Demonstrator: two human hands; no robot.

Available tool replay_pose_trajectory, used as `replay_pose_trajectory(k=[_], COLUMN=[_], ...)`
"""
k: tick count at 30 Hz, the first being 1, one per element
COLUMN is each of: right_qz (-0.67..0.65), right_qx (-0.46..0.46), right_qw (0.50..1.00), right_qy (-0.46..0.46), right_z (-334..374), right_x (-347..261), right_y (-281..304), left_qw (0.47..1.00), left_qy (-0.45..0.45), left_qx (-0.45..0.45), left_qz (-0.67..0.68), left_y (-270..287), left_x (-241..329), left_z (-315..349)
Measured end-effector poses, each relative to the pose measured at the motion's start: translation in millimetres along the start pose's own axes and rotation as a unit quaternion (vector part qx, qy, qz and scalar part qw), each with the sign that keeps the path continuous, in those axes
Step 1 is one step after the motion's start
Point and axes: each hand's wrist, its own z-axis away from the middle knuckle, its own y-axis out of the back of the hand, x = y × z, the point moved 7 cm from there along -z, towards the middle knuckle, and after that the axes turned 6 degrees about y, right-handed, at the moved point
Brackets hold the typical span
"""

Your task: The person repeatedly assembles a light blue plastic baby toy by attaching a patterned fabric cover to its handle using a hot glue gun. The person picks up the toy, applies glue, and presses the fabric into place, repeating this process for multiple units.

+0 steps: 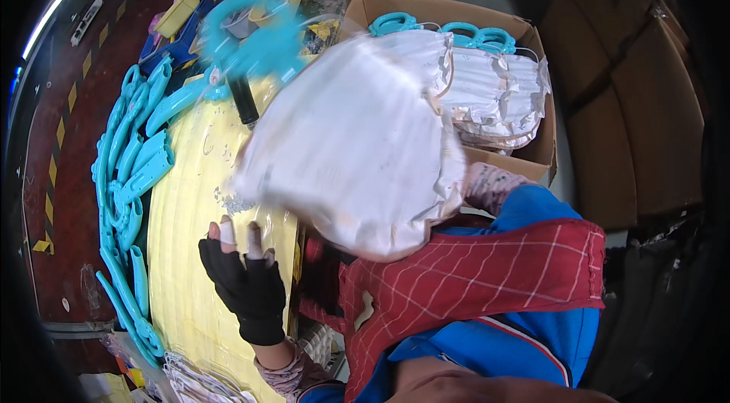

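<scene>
A dark red floor [87,114] with a striped line [72,91] runs along my left, and brown cartons [639,129] stand to my right. Before me, big and blurred, is the white panel [357,144], between the yellow bench [190,266] and the open box [502,163], its lower edge in front of my red apron [471,266]. My right sleeve [494,184] reaches in behind it; my right hand is hidden there, so I cannot tell how its fingers stand. My left hand [247,281], in a black glove, is over the bench near the panel's left corner, its fingers a little apart with nothing between them, white wraps on two. Past the panel, a blurred teal piece [258,42] is above the bench's far end, near a black post [243,103]; whether it joins the panel I cannot make out. Stacked panels [494,95] and teal rings [391,17] fill the box. Teal parts [150,175] lie heaped along the bench's left edge.
</scene>
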Motion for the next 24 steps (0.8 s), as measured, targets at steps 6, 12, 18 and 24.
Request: replay_pose_trajectory(k=[6, 12, 18, 24], right_qz=[0.123, 0.230, 0.276, 0.283], right_qx=[0.277, 0.370, 0.347, 0.319], right_qw=[0.941, 0.864, 0.848, 0.844], right_qy=[-0.152, -0.251, -0.291, -0.325], right_z=[78.5, 94.6, 98.7, 78.6], right_x=[48.5, 82.9, 129.4, 149.4], right_y=[163.8, 232.2, 247.1, 228.2], left_qw=[0.952, 0.903, 0.860, 0.819], left_qy=[0.175, 0.241, 0.352, 0.429], left_qx=[-0.197, -0.215, -0.233, -0.106], left_qz=[0.157, 0.282, 0.287, 0.366], left_y=[-19.9, -43.0, -17.4, -53.4], left_x=[-58.9, -108.8, -187.0, -303.8], left_z=[61.6, 99.1, 136.4, 129.9])
